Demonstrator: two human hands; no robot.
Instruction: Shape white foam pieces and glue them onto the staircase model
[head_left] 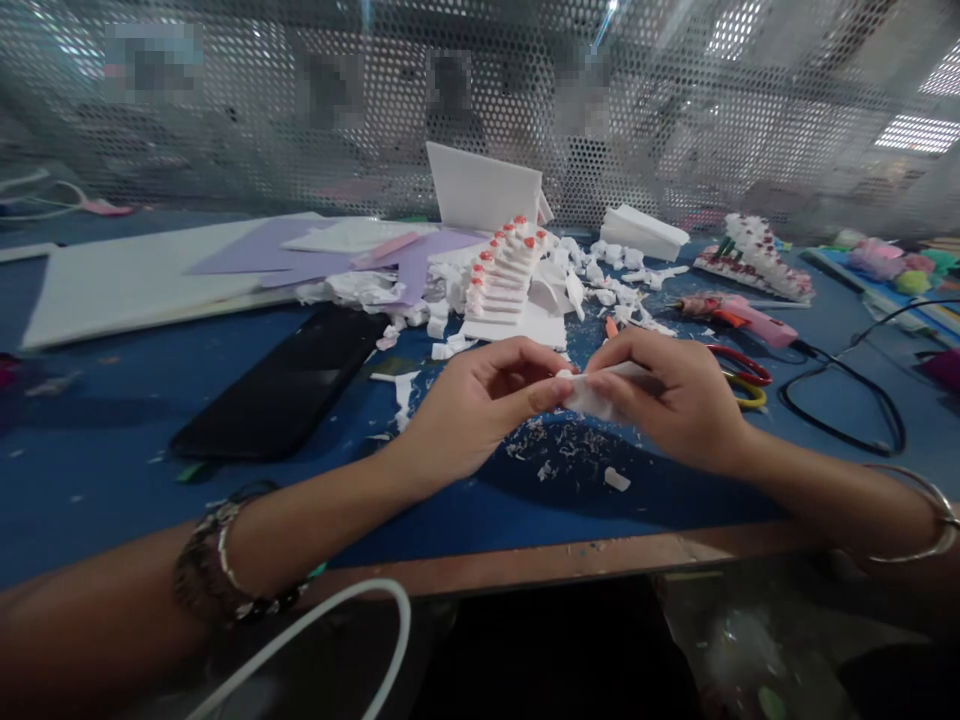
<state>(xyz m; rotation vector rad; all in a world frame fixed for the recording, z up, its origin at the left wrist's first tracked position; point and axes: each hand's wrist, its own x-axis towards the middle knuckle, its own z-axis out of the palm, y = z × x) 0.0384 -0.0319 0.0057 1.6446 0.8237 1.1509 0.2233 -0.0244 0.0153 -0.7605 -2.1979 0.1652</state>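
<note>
Over the front middle of the table, my left hand (491, 400) and my right hand (667, 395) meet at a small strip of white paper (589, 397). The left thumb and fingers pinch its rolled end, and the right thumb and fingers grip the rest. Just beyond my hands stands a small white staircase model (499, 295) with red bits along its steps and a white panel (484, 188) upright behind it. White crumpled scraps (600, 270) lie around the model. Shavings (555, 455) are scattered on the table below my hands.
A black phone (289, 385) lies left, near white boards (142, 270) and purple sheets (259, 250). To the right are a pink glue gun (757, 318) with a black cord (840, 440), scissors (746, 378), and another decorated model (754, 262). Perforated metal screening (510, 130) rises behind.
</note>
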